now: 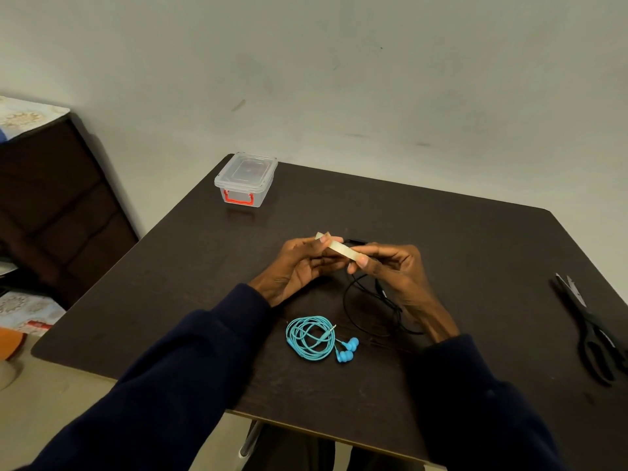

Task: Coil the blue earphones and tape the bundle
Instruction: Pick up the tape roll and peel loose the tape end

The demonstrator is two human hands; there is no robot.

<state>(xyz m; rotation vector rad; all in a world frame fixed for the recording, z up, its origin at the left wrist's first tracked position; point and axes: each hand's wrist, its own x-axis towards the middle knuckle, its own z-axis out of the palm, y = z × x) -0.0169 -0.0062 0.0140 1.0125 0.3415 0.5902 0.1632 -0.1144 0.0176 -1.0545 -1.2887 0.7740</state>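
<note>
Dark counter (441,232) bears the coiled blue earphones (311,338): light, springy, probably best pinched across the loops. The left hand (295,266) and right hand (390,266) pinch a tape strip (341,249) by its ends.

A dark table (475,239) stands against a scuffed pale wall (339,79), a brown cabinet (51,205) at left.

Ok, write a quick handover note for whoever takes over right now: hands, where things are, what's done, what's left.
The left hand and right hand each pinch one end of a strip of tape above the table.
The blue earphones lie coiled on the table near the person, untaped.
A black cable lies under the right hand; scissors at the right edge.
Done: coil made, strip in hand. Left: wrap the tape round the bundle.
</note>
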